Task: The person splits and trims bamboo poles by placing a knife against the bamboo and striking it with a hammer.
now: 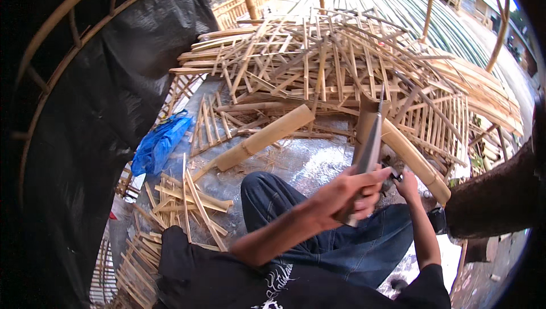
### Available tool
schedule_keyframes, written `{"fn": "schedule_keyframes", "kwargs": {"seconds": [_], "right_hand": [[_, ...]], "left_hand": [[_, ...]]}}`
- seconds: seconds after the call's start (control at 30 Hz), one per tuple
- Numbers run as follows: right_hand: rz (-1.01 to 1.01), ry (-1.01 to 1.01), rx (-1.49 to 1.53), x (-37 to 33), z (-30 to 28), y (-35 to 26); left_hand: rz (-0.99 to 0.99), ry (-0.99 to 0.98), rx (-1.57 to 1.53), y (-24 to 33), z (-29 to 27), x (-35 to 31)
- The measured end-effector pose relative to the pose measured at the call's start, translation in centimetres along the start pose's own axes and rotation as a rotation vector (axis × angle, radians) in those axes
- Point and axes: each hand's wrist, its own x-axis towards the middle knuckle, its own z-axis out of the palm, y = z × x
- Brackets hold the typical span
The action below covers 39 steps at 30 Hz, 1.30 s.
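My left hand (354, 194) is closed round a machete (371, 148), whose long grey blade points up and away and tapers to a tip. The grip is mostly hidden by my fingers. Just to the right, my right hand (407, 185) is closed at a small dark thing (394, 177) that I cannot make out. Behind the blade stands an upright length of bamboo (364, 130). Beside it a long split bamboo piece (414, 160) slants down to the right, past my right hand.
A thick bamboo length (267, 137) lies slanted left of my knees. Bamboo strips (335, 61) are heaped ahead; more cut strips (185, 201) lie at left near a blue plastic bag (162, 143). Black sheeting (125, 64) hangs left, and a dark trunk-like post (492, 201) stands right.
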Motion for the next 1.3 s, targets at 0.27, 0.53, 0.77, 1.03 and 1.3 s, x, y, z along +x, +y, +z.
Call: {"fn": "schedule_keyframes", "kwargs": {"seconds": [0.27,0.53,0.77,1.03,1.3], "right_hand": [[0.135,-0.373,1.544,-4.4,-24.5,-13.9],[0.610,-0.522,1.306,-11.2,-27.2,-12.5],[0.535,-0.672,0.921,-3.8,-28.8,-15.4],[0.532,-0.286,0.405,7.7,-25.7,-13.4],[0.516,-0.175,0.254,12.5,-24.3,-16.1]], "left_hand": [[0.121,-0.246,-0.112,-8.0,4.6,4.8],[-0.415,-0.461,-0.314,-19.5,4.4,4.2],[-0.189,-0.665,-0.189,-19.9,4.4,10.4],[0.108,-0.578,-0.379,-15.7,2.6,24.1],[0.188,-0.791,-0.409,-11.7,-0.4,28.0]]}}
